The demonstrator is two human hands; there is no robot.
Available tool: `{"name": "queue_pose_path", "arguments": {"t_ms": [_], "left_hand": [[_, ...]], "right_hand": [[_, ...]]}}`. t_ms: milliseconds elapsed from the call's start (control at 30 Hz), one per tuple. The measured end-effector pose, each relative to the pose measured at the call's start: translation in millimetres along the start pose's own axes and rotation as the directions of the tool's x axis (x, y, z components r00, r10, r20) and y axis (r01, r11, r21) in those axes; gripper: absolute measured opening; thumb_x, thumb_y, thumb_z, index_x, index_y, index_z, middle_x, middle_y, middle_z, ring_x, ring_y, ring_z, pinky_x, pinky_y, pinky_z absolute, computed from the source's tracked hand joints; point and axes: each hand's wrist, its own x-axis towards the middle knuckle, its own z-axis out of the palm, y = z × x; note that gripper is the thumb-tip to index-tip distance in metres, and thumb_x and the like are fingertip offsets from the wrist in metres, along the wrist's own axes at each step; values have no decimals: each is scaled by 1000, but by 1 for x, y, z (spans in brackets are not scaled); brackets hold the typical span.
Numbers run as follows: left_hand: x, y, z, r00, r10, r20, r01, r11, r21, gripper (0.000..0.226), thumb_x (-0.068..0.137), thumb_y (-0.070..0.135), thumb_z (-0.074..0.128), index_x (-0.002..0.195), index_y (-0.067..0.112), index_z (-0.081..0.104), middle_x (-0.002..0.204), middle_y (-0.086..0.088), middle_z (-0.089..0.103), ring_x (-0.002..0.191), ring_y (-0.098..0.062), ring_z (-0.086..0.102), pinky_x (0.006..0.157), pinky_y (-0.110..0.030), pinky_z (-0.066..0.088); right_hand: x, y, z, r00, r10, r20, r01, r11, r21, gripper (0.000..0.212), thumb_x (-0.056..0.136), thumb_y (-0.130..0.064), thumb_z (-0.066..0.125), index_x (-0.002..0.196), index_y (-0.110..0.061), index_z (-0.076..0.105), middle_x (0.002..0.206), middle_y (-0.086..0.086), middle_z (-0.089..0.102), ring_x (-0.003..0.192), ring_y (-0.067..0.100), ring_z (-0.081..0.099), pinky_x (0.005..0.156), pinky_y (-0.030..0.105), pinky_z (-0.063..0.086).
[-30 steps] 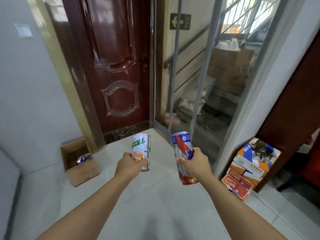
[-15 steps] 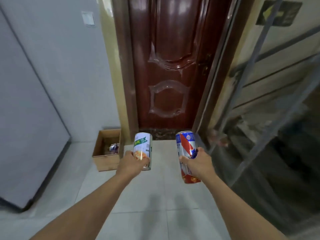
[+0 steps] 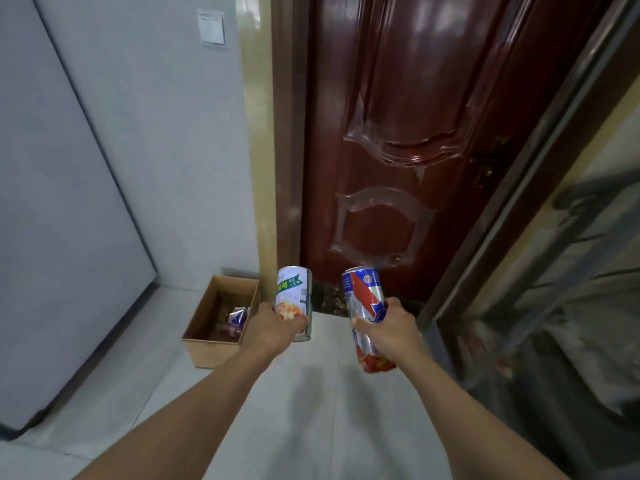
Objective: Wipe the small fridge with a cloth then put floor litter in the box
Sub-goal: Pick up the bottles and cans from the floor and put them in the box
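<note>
My left hand (image 3: 270, 327) grips a white can with a green label (image 3: 293, 296), held upright just right of the box. My right hand (image 3: 391, 332) grips a taller blue, white and red can (image 3: 363, 299), also upright, in front of the door. An open cardboard box (image 3: 207, 348) stands on the floor by the wall, left of my left hand; a crushed blue can (image 3: 237, 317) and other litter lie inside it. A large grey panel (image 3: 52, 237) fills the left side; whether it is the fridge I cannot tell.
A dark red wooden door (image 3: 398, 150) with a gold frame stands straight ahead. A glass and metal partition (image 3: 554, 254) runs along the right. A wall switch (image 3: 211, 27) sits high on the grey wall. Pale floor tiles (image 3: 311, 410) lie under my arms.
The view has swung left and closer: the box now sits nearer, beside my left hand, and the grey panel has come into view. Both hands keep holding their cans.
</note>
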Motion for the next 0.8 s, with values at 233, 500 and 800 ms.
{"name": "queue_pose_path", "arguments": {"t_ms": [233, 500, 800], "left_hand": [[99, 27, 6, 988, -101, -120, 91, 992, -85, 60, 72, 42, 72, 116, 8, 50, 109, -10, 63, 93, -24, 61, 77, -34, 52], [188, 56, 17, 892, -353, -283, 278, 921, -273, 55, 69, 40, 73, 110, 11, 49, 101, -8, 60, 86, -24, 62, 74, -37, 55], [244, 22, -4, 701, -594, -394, 419, 791, -446, 50, 69, 41, 73, 103, 15, 48, 82, 1, 57, 72, -10, 55, 51, -25, 41]], "right_hand": [[131, -52, 12, 981, -141, 136, 141, 990, 10, 71, 71, -46, 76, 127, -18, 41, 122, 3, 57, 106, 22, 60, 89, 38, 49], [278, -125, 34, 875, -320, 365, 342, 940, 3, 65, 70, -38, 78, 121, -13, 48, 117, 6, 61, 99, 23, 63, 84, 32, 50], [354, -210, 126, 686, -393, 613, 519, 854, -33, 73, 68, -42, 79, 125, -12, 44, 118, 7, 59, 100, 24, 62, 88, 39, 52]]}}
